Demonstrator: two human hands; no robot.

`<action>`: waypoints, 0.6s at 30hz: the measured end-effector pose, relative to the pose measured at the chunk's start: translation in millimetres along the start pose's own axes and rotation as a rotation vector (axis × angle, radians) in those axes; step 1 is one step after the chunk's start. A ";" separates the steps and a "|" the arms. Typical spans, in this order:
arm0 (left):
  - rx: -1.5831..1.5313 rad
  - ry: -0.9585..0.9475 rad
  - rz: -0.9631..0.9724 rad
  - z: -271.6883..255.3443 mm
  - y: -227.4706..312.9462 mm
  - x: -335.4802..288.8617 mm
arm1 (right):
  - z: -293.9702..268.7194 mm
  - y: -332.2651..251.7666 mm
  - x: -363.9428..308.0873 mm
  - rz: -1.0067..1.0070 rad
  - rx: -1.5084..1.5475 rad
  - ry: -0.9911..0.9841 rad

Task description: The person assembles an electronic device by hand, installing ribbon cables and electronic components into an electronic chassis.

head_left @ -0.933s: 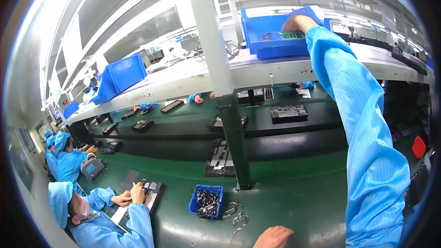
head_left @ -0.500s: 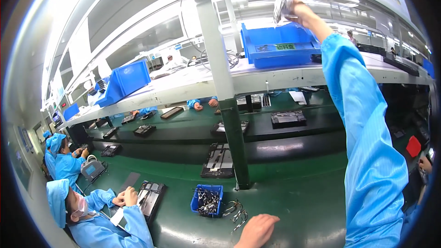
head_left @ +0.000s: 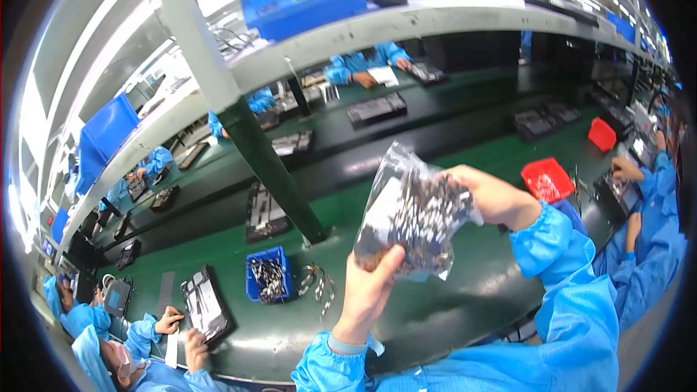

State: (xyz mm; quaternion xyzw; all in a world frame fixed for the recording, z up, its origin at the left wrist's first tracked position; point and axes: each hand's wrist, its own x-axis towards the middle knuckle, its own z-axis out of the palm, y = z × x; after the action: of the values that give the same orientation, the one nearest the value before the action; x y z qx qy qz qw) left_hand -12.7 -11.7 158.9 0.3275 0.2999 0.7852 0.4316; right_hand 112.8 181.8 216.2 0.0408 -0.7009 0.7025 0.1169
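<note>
- Clear plastic bag of small metal parts (head_left: 414,218) is held up in the air over the green workbench (head_left: 465,297), between both hands, about chest-high in front of the person.
- Left hand (head_left: 370,283) pinches the bag's lower corner, thumb up against the film; right hand (head_left: 494,196) grips the upper right edge, fingers closed on the plastic.
- Handling, as a guess: film is soft and crinkly, slippery; contents loose and probably fairly heavy for the size — the bag sags and will shift when tilted. Best taken at the top edge or seam with support under the belly; pinching thin film alone risks a tear or a spill.
- Just below left: blue parts bin (head_left: 267,276) with similar small pieces, a few loose cables (head_left: 316,287) beside it.
- Dark tray-like assembly (head_left: 205,305) sits further left, under a co-worker's hands.
- Red bin (head_left: 548,178) lies right of the bag, near another co-worker's sleeve.
- Green shelf post (head_left: 272,170) rises behind the bag — nothing sits directly between the hands and the bench.
</note>
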 end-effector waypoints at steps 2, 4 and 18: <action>0.117 0.034 0.008 -4.6 -8.9 2.4 | -13.7 5.0 -21.6 0.091 0.084 0.138; 0.189 0.039 -0.010 -3.8 -12.9 5.8 | -24.5 3.0 -39.8 0.147 0.009 0.282; 0.655 0.198 0.277 -57.2 -43.5 51.8 | 14.4 152.7 -83.3 -0.114 -0.908 0.591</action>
State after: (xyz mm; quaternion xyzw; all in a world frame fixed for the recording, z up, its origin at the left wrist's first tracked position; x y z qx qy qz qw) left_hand -57.4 42.3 104.6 0.4081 0.5286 0.7264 0.1625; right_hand 158.3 160.0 49.1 -0.1750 -0.8678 0.3030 0.3528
